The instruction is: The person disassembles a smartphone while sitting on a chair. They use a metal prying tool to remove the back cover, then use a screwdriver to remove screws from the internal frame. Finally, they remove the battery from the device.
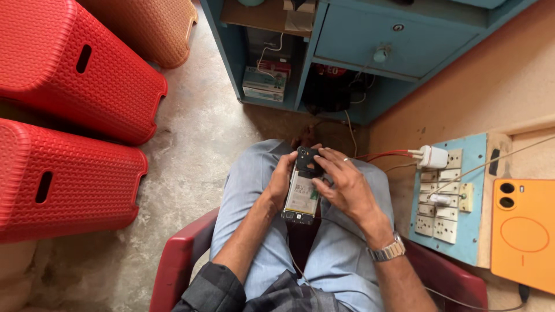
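A: Phone [302, 193] status?
B: Held over the lap, back cover off, battery exposed. Left hand [281, 180] fingers wrap its left edge.
A: Right hand [342, 184]?
B: Fingers curled on the far end, near the camera block. Inner parts remain in place.

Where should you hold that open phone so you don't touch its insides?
Probably by its long side edges, coming from the left, as the left hand does. The opened phone lies back-up with battery and boards exposed, so the thin rims look safest. The right hand works on top.
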